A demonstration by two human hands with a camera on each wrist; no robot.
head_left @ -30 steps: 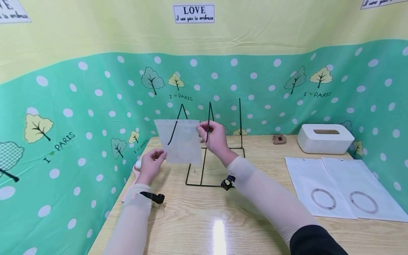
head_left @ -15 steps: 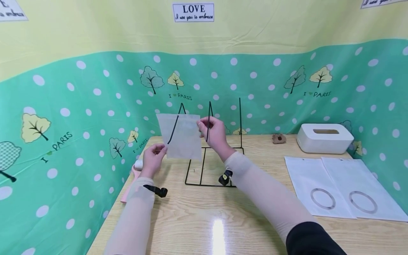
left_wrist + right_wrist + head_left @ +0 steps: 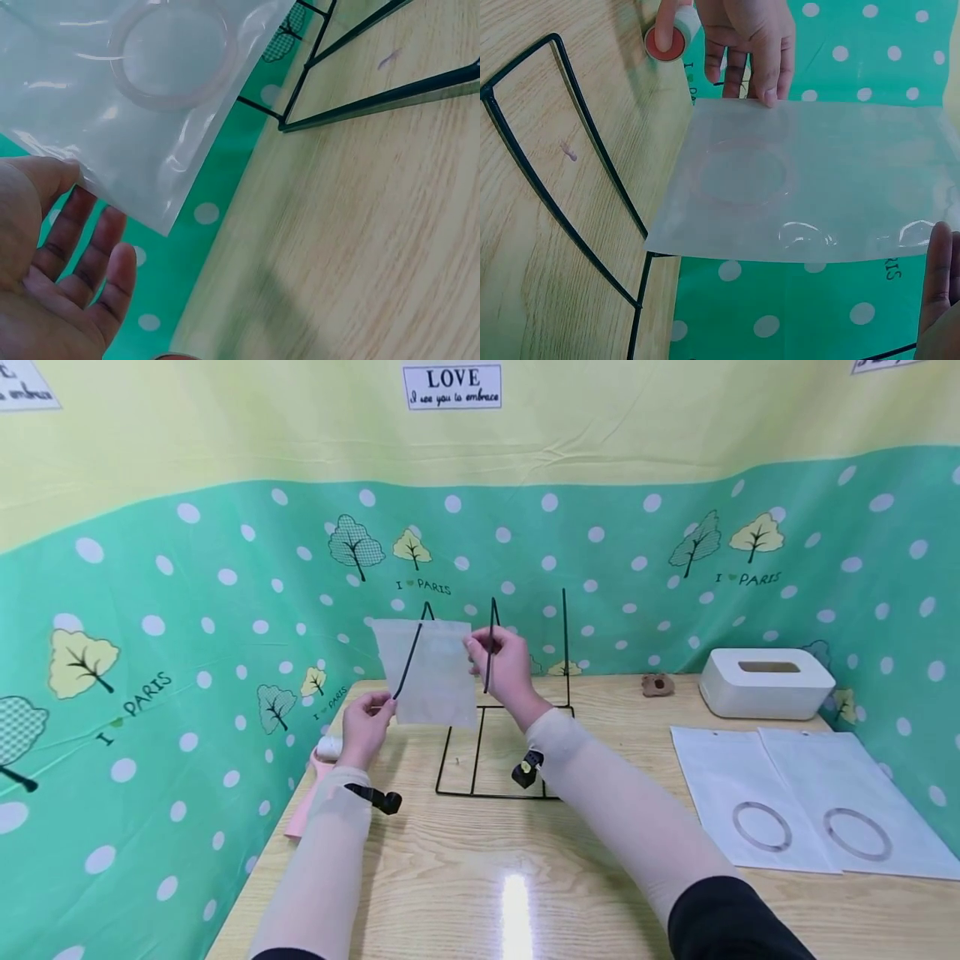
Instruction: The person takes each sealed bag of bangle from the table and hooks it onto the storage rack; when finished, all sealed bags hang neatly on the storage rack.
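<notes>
A translucent white plastic bag (image 3: 435,681) with a faint ring print hangs in the air between both hands. My left hand (image 3: 364,727) pinches its left edge near the lower corner, thumb on the near face; the other fingers are loosely bent in the left wrist view. At the upper right edge, my right hand (image 3: 504,667) pinches the bag between thumb and fingers. A black wire rack (image 3: 495,795) stands on the table, its slanted rods rising. One rod crosses before the bag in the head view, and another passes in front of my right hand.
Two white bags (image 3: 731,785) with ring prints lie flat on the right. Behind them stands a white tissue box (image 3: 765,689), with a small brown object (image 3: 657,686) to its left. A pink item (image 3: 309,797) with a white cylindrical end (image 3: 328,747) lies at the left edge.
Both hands have raised the bag slightly, along the rack's slanted rod. My left hand has also shifted to the right. The rack stays in place.
</notes>
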